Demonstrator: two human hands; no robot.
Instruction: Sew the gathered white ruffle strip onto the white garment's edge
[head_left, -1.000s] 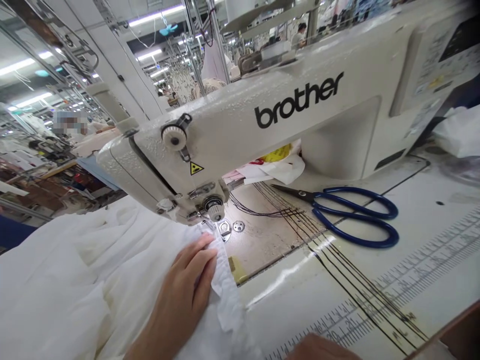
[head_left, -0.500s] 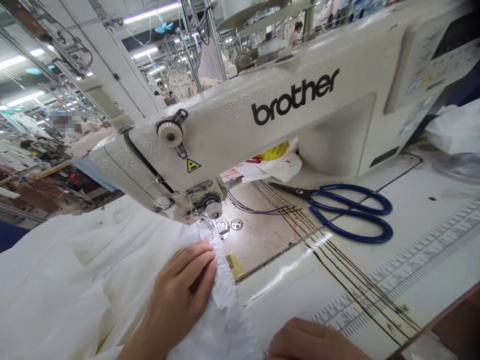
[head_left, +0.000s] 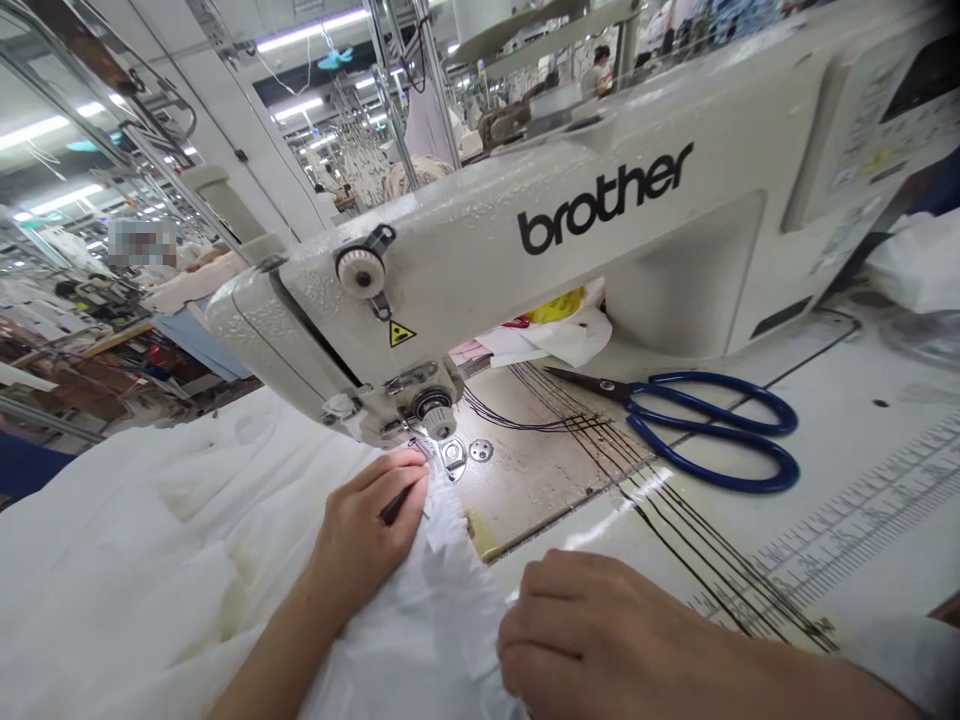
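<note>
White fabric [head_left: 150,560] lies piled on the table's left side, its gathered edge running under the presser foot [head_left: 450,455] of a white Brother sewing machine [head_left: 570,230]. My left hand [head_left: 367,525] rests on the fabric just before the foot, fingers together and pressed down, with a thin dark tool between them. My right hand [head_left: 600,630] sits nearer me, fingers curled down on the gathered edge of the fabric.
Blue-handled scissors [head_left: 697,430] lie on the machine bed to the right of the needle. Black guide lines and a printed ruler [head_left: 847,530] cross the table. Cloth scraps [head_left: 555,335] lie behind the arm. Other workstations fill the background at left.
My right hand has come up from the bottom edge onto the fabric's gathered edge. My left hand has slid closer to the presser foot.
</note>
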